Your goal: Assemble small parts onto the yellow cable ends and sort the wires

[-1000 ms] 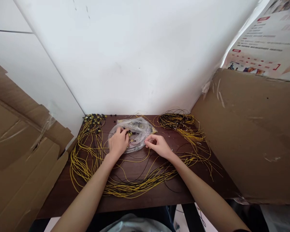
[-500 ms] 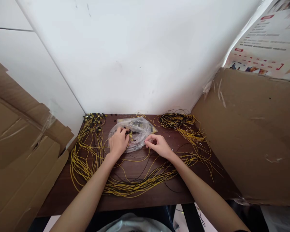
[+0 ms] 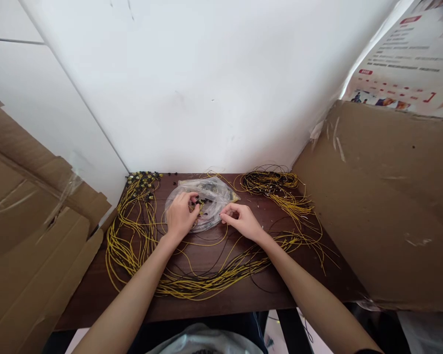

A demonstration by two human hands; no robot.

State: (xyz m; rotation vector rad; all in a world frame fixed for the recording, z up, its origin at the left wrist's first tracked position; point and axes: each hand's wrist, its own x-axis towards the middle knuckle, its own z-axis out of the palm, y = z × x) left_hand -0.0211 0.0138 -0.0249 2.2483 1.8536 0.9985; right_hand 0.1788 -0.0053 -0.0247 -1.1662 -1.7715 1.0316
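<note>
My left hand (image 3: 182,212) reaches into the mouth of a clear plastic bag (image 3: 210,225), its thumb and fingers apart. Small black and yellow connectors (image 3: 203,202) lie in the bag just beyond its fingertips. On the bag's right side, my right hand (image 3: 241,220) is closed in a pinch. A thin yellow wire (image 3: 226,235) hangs from that pinch and curves left below the bag; its gripped end is too small to make out. A long bundle of yellow and black wires (image 3: 195,290) passes under both forearms.
Wire ends with black and yellow connectors (image 3: 143,184) are heaped at the back left of the brown table (image 3: 221,309). A coiled wire bundle (image 3: 269,182) lies at the back right. Cardboard walls (image 3: 384,206) flank both sides, and a white wall (image 3: 214,88) stands behind.
My left thumb and fingers have spread a little further apart over the bag. My right hand keeps its pinch in nearly the same place. The view has shifted slightly.
</note>
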